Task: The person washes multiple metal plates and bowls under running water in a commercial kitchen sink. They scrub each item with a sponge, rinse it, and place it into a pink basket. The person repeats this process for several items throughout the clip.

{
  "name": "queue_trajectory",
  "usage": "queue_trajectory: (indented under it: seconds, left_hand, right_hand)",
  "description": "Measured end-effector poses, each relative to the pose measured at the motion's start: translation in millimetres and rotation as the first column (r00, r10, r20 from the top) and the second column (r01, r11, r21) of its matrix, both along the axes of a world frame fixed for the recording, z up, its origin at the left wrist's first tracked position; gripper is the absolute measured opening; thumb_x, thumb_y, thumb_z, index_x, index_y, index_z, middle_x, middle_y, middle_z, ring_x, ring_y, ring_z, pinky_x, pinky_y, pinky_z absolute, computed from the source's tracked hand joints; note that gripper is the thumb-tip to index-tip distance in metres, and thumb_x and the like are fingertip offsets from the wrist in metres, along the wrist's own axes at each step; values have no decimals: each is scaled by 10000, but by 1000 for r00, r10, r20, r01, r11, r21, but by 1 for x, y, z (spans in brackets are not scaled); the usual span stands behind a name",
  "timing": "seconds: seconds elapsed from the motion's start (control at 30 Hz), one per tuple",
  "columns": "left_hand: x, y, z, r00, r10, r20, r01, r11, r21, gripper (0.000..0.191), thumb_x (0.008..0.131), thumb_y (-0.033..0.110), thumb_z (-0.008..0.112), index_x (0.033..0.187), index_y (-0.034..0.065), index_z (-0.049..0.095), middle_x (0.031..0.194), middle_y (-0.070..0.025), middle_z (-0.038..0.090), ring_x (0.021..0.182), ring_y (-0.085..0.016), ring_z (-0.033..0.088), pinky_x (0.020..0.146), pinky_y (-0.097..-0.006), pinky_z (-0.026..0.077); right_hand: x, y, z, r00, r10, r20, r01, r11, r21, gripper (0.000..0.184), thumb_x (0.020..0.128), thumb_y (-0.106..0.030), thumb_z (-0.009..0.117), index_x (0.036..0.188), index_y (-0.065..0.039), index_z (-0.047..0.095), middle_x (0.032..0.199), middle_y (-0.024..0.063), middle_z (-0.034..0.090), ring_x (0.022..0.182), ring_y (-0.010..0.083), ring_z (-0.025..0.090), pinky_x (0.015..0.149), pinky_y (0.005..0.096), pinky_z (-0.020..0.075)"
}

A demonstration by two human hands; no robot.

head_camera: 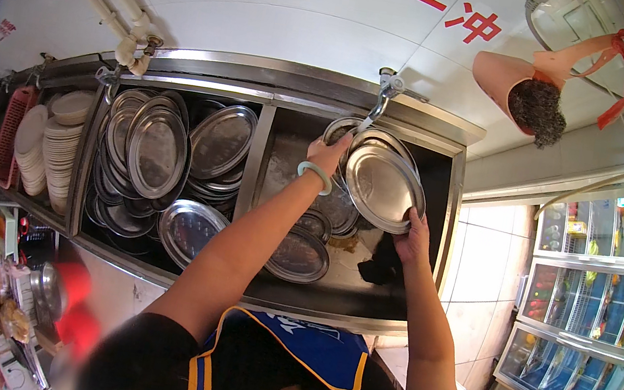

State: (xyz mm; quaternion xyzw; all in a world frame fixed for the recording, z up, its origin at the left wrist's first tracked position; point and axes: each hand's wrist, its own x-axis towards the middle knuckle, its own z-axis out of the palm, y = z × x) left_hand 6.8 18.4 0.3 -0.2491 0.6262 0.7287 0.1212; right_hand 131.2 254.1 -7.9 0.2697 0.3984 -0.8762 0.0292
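Note:
My right hand (pixel 414 240) grips the lower right rim of an oval stainless steel plate (pixel 384 185), tilted in the right-hand sink basin. Under the faucet (pixel 386 93), my left hand (pixel 328 153) is at the upper left of that plate, a pale green bangle on its wrist. Its fingertips are partly hidden, so what they hold is unclear. Another oval metal plate (pixel 400 143) shows behind the held one, and a smaller metal dish (pixel 339 129) lies beyond my left fingers. Lower in the basin, more oval plates (pixel 302 256) lie beneath my left forearm.
A divider (pixel 254 167) separates the middle basin, piled with oval metal plates (pixel 156 152). Farther left stand stacks of pale plates (pixel 61 155) and a pink plastic basket (pixel 13 135). Steel wool (pixel 536 111) hangs in a cut plastic holder at right. A glass-doored display cooler (pixel 586 300) stands beyond.

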Motion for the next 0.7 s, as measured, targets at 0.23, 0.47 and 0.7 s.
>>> queue_trajectory:
  seconds: [0.23, 0.47, 0.7]
  left_hand:
    - [-1, -20, -3, 980, 24, -197, -62, 981, -186, 522, 847, 424, 683, 1122, -15, 628, 1048, -152, 672, 923, -252, 629, 816, -375, 468]
    - [0, -53, -44, 958, 119, 261, -241, 826, 509, 858, 848, 665, 510, 1429, 58, 342, 1444, -143, 385, 1301, -317, 389, 1062, -487, 327]
    - [17, -54, -107, 995, -42, -88, 92, 88, 992, 746, 901, 670, 358, 1408, 124, 379, 1443, -92, 396, 1269, -281, 444, 1044, -446, 414]
  right_hand:
    - [-39, -22, -10, 995, 100, 13, -101, 993, 59, 218, 930, -179, 591, 1132, -102, 565, 1041, 23, 619, 1013, 177, 588, 854, 350, 497]
    - [-120, -36, 5, 890, 451, -70, -425, 875, 232, 238, 881, -189, 664, 1087, -84, 604, 928, -9, 602, 818, 117, 553, 742, 287, 449]
    - [-185, -65, 37, 624, 768, 145, -302, 66, 951, 209, 887, -169, 614, 1028, -15, 627, 789, 83, 637, 700, 212, 601, 661, 338, 462]
